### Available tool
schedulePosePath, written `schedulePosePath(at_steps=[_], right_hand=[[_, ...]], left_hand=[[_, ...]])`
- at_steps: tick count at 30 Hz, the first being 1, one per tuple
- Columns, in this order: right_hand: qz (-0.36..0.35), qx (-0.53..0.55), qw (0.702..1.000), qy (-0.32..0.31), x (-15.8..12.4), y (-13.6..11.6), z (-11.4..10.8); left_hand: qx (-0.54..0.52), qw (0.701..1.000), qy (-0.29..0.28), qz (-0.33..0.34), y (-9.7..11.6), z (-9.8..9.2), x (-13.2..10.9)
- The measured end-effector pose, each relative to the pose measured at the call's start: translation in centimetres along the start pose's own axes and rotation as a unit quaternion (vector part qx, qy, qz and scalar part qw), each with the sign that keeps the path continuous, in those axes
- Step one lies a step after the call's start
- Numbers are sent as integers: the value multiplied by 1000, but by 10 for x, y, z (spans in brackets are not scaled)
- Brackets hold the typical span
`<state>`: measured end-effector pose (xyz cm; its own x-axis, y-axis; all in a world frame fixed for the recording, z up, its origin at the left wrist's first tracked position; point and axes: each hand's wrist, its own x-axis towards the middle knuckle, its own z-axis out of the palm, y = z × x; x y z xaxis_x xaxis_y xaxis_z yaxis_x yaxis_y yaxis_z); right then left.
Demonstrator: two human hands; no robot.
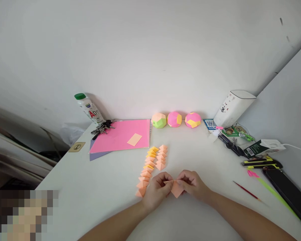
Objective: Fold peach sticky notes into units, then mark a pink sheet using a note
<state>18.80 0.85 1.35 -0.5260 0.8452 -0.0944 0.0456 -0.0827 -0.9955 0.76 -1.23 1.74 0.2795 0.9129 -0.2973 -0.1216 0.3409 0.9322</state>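
Both hands meet low on the white table (pixel 95 187), pinching one small folded orange paper piece (pixel 177 190). My left hand (pixel 157 190) grips its left side with curled fingers. My right hand (pixel 192 183) pinches its upper right edge. Just beyond the hands lie two rows of several folded orange and yellow paper units (pixel 152 164). Three finished paper balls (pixel 175 119) stand in a row by the wall.
A pink paper sheet (pixel 120 135) with a small orange slip lies at back left, with keys (pixel 103 127) and a bottle (pixel 89 108) beside it. At right are a white box (pixel 232 106), a utility knife (pixel 261 163), a phone (pixel 288 194) and a red pencil (pixel 247 191).
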Motion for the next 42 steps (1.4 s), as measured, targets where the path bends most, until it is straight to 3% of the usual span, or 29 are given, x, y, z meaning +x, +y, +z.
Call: schedulePosePath(at_steps=[11,16,25,30,35,42], right_hand=[[18,46,998,39,1,-2,-3],[25,35,997,58,3,0,-5],[18,24,998,62,4,1,-6],[8,-9,999,43,2,-1,-5],[-32,-47,998,-36,0,-7,-4],[4,-51,998,-35,1,-5,-3]], left_hand=[[-73,997,6,37,-6,0,1],[-118,991,-24,55,-3,-1,-1],[-151,987,-53,18,3,-4,0],[-152,987,-11,45,3,-3,1],[-152,987,29,53,0,0,2],[-129,989,-12,68,-5,1,0]])
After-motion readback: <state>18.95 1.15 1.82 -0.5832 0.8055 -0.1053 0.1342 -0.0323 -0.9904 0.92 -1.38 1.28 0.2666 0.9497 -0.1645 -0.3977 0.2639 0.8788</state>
